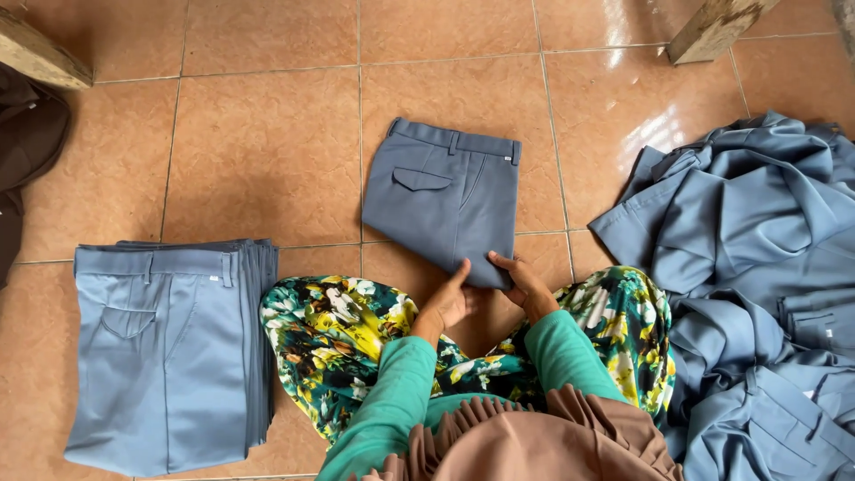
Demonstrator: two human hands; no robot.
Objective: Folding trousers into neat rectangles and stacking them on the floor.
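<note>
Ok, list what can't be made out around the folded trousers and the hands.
Head view:
- Folded trousers: near edge hidden under left hand and right hand.
- Folded stack: count unreadable, layers too thin.
- Loose pile: cut off by the right edge.
- Dark cloth: cut off at left.

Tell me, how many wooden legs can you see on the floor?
2. One wooden leg pokes in at the top left corner, the other wooden leg at the top right, both standing on the tiled floor. More may be hidden outside the picture.
</note>
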